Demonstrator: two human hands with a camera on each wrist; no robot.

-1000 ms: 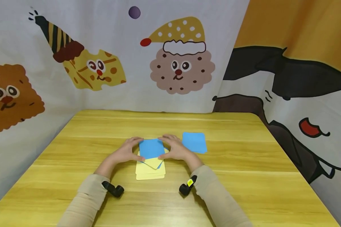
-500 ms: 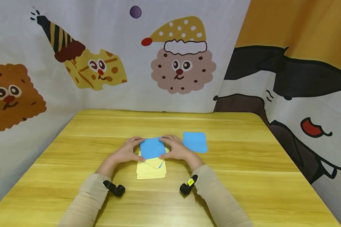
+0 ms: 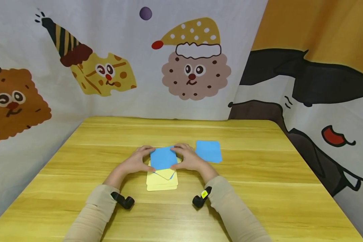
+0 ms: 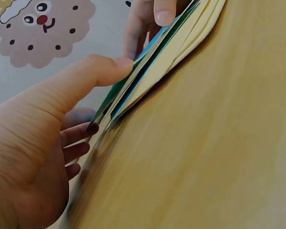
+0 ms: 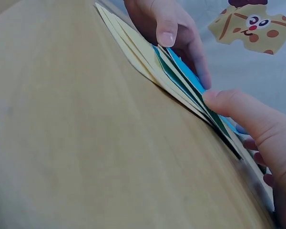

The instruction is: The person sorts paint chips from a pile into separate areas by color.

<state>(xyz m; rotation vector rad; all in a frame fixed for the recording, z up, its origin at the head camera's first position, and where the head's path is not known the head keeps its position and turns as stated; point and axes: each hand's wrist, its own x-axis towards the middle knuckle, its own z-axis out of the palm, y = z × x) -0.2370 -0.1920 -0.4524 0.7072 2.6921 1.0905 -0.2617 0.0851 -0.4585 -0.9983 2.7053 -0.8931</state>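
Both hands frame a blue square card point(image 3: 163, 158) on top of a loose pile in the middle of the table. The left hand point(image 3: 138, 160) pinches its left side, thumb at the near corner and fingers at the far one. Mirroring this, the right hand point(image 3: 187, 159) pinches the right side. Under the blue card, several yellow cards point(image 3: 162, 185) lie overlapped, one turned at an angle with blue showing at its edge. In the left wrist view, the left thumb point(image 4: 119, 69) presses the upper card's edge. Thin layers of the pile point(image 5: 148, 62) fan slightly apart in the right wrist view.
Another blue card point(image 3: 208, 151) lies on the wooden table point(image 3: 248, 201) just beyond the right hand. A curtain point(image 3: 115, 40) printed with cartoon figures hangs behind the table. Small black cameras are strapped to both wrists.
Hands and blue card keep nearly the same pose; the blue card now covers slightly more of the pile's blue edges. The whole view has shifted slightly.
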